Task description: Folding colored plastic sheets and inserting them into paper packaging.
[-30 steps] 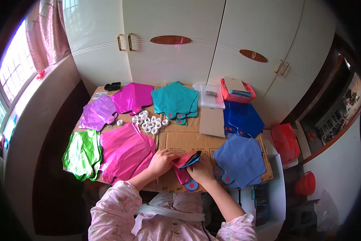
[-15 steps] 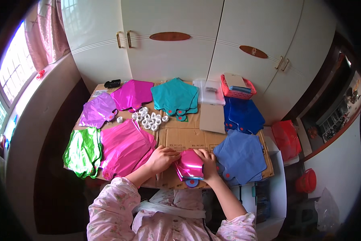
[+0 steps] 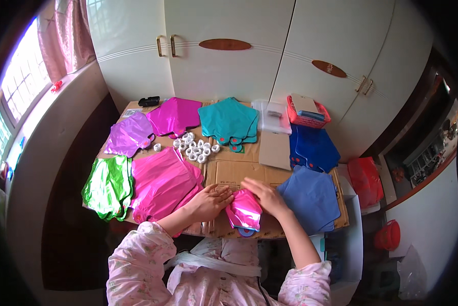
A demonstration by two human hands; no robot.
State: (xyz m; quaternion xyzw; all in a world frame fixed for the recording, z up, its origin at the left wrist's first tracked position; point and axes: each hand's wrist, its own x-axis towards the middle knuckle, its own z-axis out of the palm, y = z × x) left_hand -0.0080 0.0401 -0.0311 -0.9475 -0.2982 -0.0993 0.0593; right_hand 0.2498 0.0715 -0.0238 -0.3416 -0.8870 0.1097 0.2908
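1. You sit before tall white cupboard doors (image 3: pixel 229 56), with a window (image 3: pixel 9 117) and a pink curtain (image 3: pixel 60 35) on your left.
2. In front of you a table is covered with flattened cardboard (image 3: pixel 239 171), and foil sheets lie on it in sorted stacks.
3. The biggest stack, bright pink foil (image 3: pixel 162 181), lies just left of your left forearm; a green stack (image 3: pixel 106 186) sits beside it at the table's left edge.
4. A light blue stack (image 3: pixel 310 196) lies just right of your right hand, with a darker blue one (image 3: pixel 313 148) behind it.
5. Along the far edge lie purple (image 3: pixel 129 135), magenta (image 3: pixel 175 115) and teal (image 3: pixel 229 122) stacks, and a red basket (image 3: pixel 308 109) stands to the right.
6. A cluster of small white rings (image 3: pixel 195 148) sits between the teal and pink stacks.
7. Your left hand (image 3: pixel 211 199) lies flat, fingers spread, its fingertips touching the left edge of the small pink foil piece (image 3: pixel 244 211).
8. Your right hand (image 3: pixel 262 196) rests palm down on that piece's upper right part, pressing it onto the cardboard at the near edge.
9. Both hands are close together with fingers extended, neither one closed around anything.
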